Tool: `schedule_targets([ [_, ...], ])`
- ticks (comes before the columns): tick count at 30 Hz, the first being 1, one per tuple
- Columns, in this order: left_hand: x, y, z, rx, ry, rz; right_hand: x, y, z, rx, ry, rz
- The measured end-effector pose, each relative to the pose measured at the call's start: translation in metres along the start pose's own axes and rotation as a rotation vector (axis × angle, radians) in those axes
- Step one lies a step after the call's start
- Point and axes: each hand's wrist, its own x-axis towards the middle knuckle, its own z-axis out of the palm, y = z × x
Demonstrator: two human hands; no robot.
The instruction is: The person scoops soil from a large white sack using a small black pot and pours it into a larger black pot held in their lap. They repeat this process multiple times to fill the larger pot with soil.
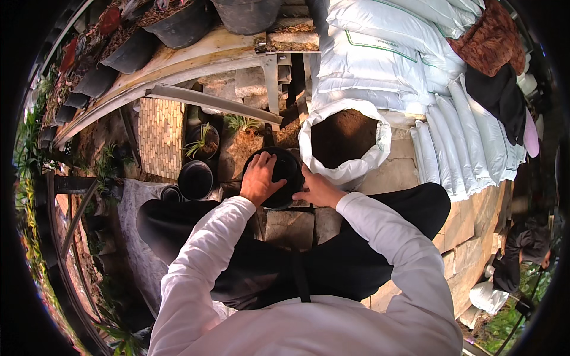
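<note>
A round black plastic plant pot (285, 171) stands between my knees, its inside dark. My left hand (262, 178) lies over its left part, fingers bent and thumb spread to the right; whether those fingertips grip anything is hidden. At the pot's right side my right hand (321, 189) holds the rim, thumb toward the pot and index finger pointing up along its edge. Just beyond that hand is an open white sack (345, 175) with its top rolled down. Dark brown soil (345, 135) shows inside it.
Smaller black pots (195, 180) and a potted grassy plant (202, 144) stand to the left. A metal bar (213, 103) slants beyond them. Filled white sacks (369, 58) are stacked at the far right. Another person (519, 253) is at the right edge.
</note>
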Motion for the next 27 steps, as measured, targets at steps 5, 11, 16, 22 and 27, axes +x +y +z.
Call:
schedule_targets([
  [5,0.003,0.004,-0.005,0.035,0.025,0.037,-0.002,0.002,0.002,0.009,0.032,-0.007],
  [11,0.004,-0.001,-0.006,-0.032,0.008,0.022,-0.004,-0.001,0.003,0.023,0.035,-0.024],
  [16,-0.009,0.008,0.002,-0.013,-0.033,0.018,-0.001,0.003,0.009,-0.030,0.053,-0.047],
  [22,0.000,0.008,-0.011,-0.037,-0.050,0.010,-0.002,0.000,0.002,-0.050,0.051,-0.037],
  [27,0.006,-0.008,-0.016,0.047,-0.019,-0.028,-0.003,-0.003,0.001,-0.024,0.050,-0.050],
])
